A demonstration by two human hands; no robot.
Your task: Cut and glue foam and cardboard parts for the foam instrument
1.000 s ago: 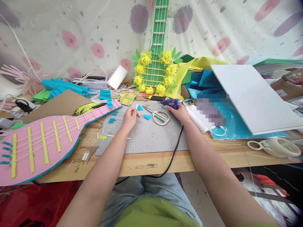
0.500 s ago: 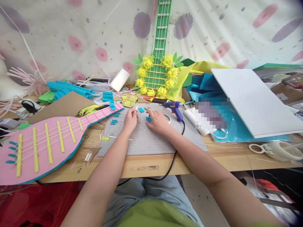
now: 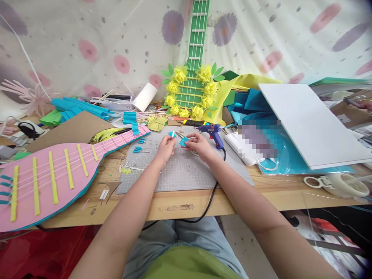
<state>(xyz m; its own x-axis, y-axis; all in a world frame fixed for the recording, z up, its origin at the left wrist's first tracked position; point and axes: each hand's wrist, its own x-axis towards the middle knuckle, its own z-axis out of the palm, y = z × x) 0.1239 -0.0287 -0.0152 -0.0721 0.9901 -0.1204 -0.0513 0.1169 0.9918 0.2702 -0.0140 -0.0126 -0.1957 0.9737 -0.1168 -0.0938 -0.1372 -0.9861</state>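
My left hand pinches a short white stick over the grey cutting mat. A bit of blue shows right behind the stick; whether it is held or lies on the mat I cannot tell. My right hand grips a small blue paper piece between thumb and fingers, just to the right of the left hand. Several thin wires with blue-wrapped ends lie on the mat to the left. Behind my right hand rests a blue glue gun; a tape roll is partly hidden under that hand.
A pink paper guitar covers the table's left side. At the back leans a green guitar with yellow paper flowers. A white board and white scissors are on the right. The glue gun's black cord drops over the front edge.
My right hand has lifted the blue paper piece off the mat. My left hand has moved slightly right with the white stick, closer to it. The view has shifted a little.
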